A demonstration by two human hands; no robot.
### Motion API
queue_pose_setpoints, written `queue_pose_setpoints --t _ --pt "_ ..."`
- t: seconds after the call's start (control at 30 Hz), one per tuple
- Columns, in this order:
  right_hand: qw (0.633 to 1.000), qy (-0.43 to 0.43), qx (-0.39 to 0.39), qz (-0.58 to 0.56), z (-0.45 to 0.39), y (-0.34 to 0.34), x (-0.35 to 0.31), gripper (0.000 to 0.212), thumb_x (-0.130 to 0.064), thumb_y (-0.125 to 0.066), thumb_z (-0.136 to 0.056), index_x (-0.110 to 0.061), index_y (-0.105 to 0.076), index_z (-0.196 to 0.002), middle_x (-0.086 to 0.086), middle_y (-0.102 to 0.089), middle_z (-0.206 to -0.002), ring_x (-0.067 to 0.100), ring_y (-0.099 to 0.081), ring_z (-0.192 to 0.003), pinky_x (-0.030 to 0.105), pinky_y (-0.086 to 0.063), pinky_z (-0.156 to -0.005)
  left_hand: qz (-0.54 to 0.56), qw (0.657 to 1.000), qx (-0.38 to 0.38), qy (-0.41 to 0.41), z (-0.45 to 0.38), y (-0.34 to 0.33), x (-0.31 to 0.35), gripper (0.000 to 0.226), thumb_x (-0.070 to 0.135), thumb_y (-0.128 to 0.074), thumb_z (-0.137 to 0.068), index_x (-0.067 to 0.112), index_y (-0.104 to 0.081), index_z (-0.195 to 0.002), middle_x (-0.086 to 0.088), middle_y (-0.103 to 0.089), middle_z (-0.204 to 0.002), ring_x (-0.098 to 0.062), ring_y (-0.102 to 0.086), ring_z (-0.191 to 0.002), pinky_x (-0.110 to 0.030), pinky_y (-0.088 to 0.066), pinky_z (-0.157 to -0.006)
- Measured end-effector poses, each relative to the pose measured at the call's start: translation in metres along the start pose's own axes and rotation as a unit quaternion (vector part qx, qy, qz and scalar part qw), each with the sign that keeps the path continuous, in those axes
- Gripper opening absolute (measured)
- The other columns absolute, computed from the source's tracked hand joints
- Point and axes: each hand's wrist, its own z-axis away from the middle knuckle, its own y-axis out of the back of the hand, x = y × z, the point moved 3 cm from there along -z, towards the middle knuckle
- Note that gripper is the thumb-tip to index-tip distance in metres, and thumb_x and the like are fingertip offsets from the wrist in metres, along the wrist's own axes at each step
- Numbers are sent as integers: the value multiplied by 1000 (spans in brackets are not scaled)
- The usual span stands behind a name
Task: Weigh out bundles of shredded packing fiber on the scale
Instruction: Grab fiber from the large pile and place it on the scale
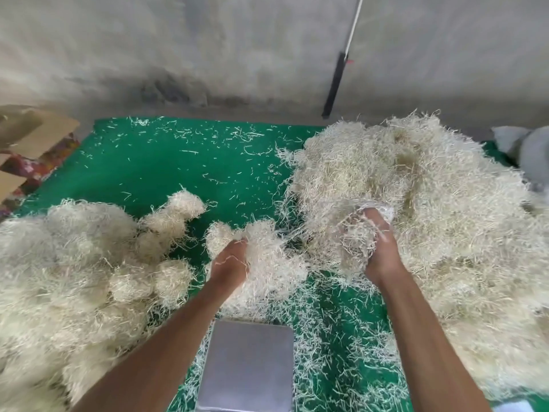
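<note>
The left hand [230, 261] grips one side of a bundle of shredded fiber [261, 263], fingers curled into it; the right hand [377, 248] clutches a tuft of strands [355, 248] drawn from the large loose heap [430, 218] on the right. The hands are apart. The bundle hangs just beyond the bare metal scale platform [248, 364]. Rounded bundles [89, 263] are piled at left on the green mat [166, 168], which is strewn with stray shreds.
</note>
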Motion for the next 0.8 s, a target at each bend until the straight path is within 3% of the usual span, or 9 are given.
queue_pose_setpoints --t 0.07,0.23,0.27,0.37,0.47,0.57,0.67,0.73,0.8 --pt "997 -12 11 -81 0 -5 0 112 -70 -81 -46 -29 -46 -143 13 -41 -155 37 -33 -149 64 -24 -121 -30 1000 -1 -7 7 -11 -9 39 6 -45 -92 35 -65 -109 9 -61 -116 -10 -59 -91 -26 -47 -64" --pt "996 51 35 -66 -10 -1 -21 25 -23 -56 -104 -31 -61 -127 -16 -63 -118 7 -58 -114 30 -46 -107 -87 990 -106 20 17 -30 -34 74 -8 -50 -86 17 -34 -154 -3 -25 -164 -20 -18 -152 -24 -25 -118" --pt "997 72 13 -33 -12 -1 -24 29 -33 -61 -101 -28 -60 -130 -13 -62 -125 12 -58 -121 35 -44 -109 -97 988 -119 30 16 -28 -29 78 -6 -49 -87 17 -26 -157 -3 -20 -166 -19 -14 -153 -29 -19 -122" --pt "995 73 -39 63 -5 -17 -24 109 -85 -67 -63 -21 -46 -149 11 -36 -164 35 -34 -150 65 -23 -122 -120 978 -167 41 13 -5 5 80 3 -57 -87 19 -24 -157 -4 -27 -163 -24 -33 -146 -43 -32 -118" --pt "983 29 -13 181 10 -30 -13 147 -107 -49 -48 -31 -3 -165 -6 -4 -172 18 -5 -156 52 -5 -122 -109 982 -152 3 17 37 46 94 30 -82 -77 17 -29 -154 -9 -42 -153 -28 -46 -134 -53 -30 -116" --pt "976 49 -84 194 31 -53 -11 125 -107 -38 -62 -41 -7 -164 -15 -10 -169 1 -1 -144 43 -3 -112 48 986 -137 -82 42 82 81 115 48 -89 -67 22 -22 -156 -10 -34 -157 -20 -40 -134 -43 -31 -114" --pt "977 51 -189 91 49 -77 0 86 -90 -28 -90 -41 -23 -162 -3 -28 -168 14 -21 -155 59 -16 -123 350 913 -197 -76 86 112 101 126 64 -86 -63 33 -9 -158 -6 -23 -162 -12 -43 -131 -29 -47 -101" --pt "966 34 -229 117 64 -90 9 59 -71 -20 -105 -37 -45 -147 -11 -69 -131 9 -66 -123 42 -52 -108 475 856 -202 -24 111 116 99 131 70 -83 -62 34 -1 -158 -1 -21 -163 -12 -40 -134 -26 -46 -99" --pt "953 -8 -284 102 85 -98 23 54 -70 -20 -105 -38 -45 -142 -15 -73 -120 -1 -72 -101 22 -56 -95 495 850 -179 24 139 115 79 133 63 -87 -58 28 -9 -159 11 -28 -155 0 -44 -125 -32 -37 -107"
